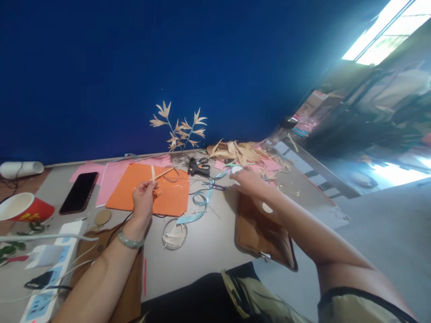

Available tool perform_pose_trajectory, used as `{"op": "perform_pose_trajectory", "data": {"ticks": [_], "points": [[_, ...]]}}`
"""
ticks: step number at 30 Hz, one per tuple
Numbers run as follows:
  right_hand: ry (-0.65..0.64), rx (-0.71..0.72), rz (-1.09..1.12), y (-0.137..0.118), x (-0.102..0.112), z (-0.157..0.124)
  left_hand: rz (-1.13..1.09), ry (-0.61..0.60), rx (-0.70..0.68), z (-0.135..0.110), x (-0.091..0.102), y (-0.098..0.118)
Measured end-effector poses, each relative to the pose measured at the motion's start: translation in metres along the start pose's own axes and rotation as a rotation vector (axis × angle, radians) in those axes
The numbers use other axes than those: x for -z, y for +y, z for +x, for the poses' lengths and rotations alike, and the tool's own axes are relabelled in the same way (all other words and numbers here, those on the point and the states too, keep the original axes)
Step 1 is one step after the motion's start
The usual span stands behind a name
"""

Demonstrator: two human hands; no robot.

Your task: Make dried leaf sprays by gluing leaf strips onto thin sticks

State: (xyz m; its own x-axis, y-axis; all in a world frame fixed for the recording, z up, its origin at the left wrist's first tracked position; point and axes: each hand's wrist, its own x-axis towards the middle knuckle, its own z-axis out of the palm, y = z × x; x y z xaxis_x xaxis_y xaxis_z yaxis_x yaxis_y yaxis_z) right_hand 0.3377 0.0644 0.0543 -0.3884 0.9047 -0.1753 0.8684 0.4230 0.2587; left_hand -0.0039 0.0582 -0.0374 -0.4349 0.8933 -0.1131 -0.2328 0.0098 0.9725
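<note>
My left hand is closed in a pinch on a thin straw-coloured strip held over an orange sheet. My right hand reaches out to a white tape roll, fingers curled onto it; a light blue ribbon trails from the roll across the grey table. Small scissors lie just left of the right hand. A black glue gun rests behind them.
A dried leaf sprig stands against the blue wall, by a heap of husk pieces. A black phone, red paper cup, power strip, clear round lid and brown pouch lie around.
</note>
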Motion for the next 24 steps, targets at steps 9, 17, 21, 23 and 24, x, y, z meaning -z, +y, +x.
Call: {"op": "perform_pose_trajectory", "data": {"ticks": [9, 17, 21, 23, 24], "points": [[0.121, 0.015, 0.102, 0.003, -0.034, 0.049, -0.052, -0.007, 0.01, 0.0, -0.001, 0.0], [0.159, 0.038, 0.139, -0.004, -0.046, 0.069, -0.018, -0.031, 0.03, 0.0, -0.001, 0.0], [0.159, 0.029, 0.16, 0.001, -0.043, 0.067, -0.002, -0.04, 0.023, 0.0, -0.001, 0.0], [0.15, 0.024, 0.164, 0.004, -0.043, 0.065, -0.002, -0.046, 0.027, 0.0, -0.001, 0.0], [0.145, 0.022, 0.164, 0.005, -0.043, 0.064, -0.004, -0.048, 0.026, 0.0, -0.001, -0.001]]}}
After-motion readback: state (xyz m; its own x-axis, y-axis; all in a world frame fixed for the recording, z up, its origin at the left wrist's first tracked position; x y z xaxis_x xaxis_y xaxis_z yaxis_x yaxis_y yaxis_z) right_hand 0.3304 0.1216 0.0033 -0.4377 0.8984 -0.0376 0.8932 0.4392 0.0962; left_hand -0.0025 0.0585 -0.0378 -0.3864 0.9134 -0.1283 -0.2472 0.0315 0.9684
